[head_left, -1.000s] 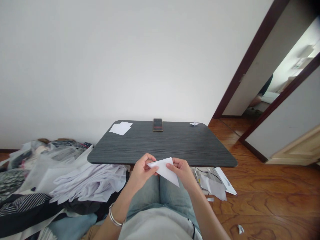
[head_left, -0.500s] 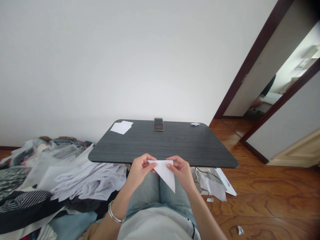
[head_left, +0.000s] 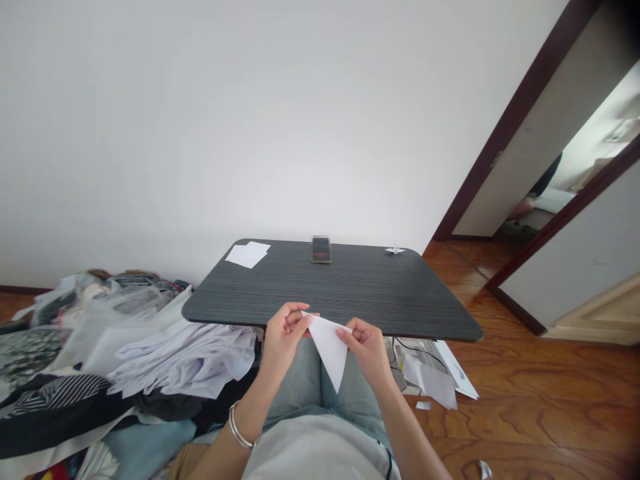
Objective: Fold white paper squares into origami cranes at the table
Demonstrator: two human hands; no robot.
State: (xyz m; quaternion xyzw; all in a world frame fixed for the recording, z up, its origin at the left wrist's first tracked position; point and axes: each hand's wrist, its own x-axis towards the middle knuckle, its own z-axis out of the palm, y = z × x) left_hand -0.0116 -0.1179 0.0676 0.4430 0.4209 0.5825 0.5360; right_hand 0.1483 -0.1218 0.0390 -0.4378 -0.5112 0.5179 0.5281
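Between my two hands is a white sheet of paper folded into a triangle (head_left: 329, 348), held over my lap at the near edge of the dark table (head_left: 320, 290). The fingers of my left hand (head_left: 286, 332) pinch its upper left corner. My right hand (head_left: 365, 341) pinches the upper right corner between thumb and fingers. One point of the triangle hangs downward between my hands. A silver bangle (head_left: 240, 427) is on my left wrist.
Loose white papers (head_left: 249, 254) lie at the table's far left. A phone-like device (head_left: 321, 249) stands at the back middle, and a small folded paper shape (head_left: 395, 251) at the back right. Piled clothes (head_left: 185, 357) are on the left; paper scraps (head_left: 423, 405) lie on the wooden floor.
The paper triangle has tilted: its right corner is lower, and its hanging point has swung left. Both hands still pinch it. The view has shifted slightly.
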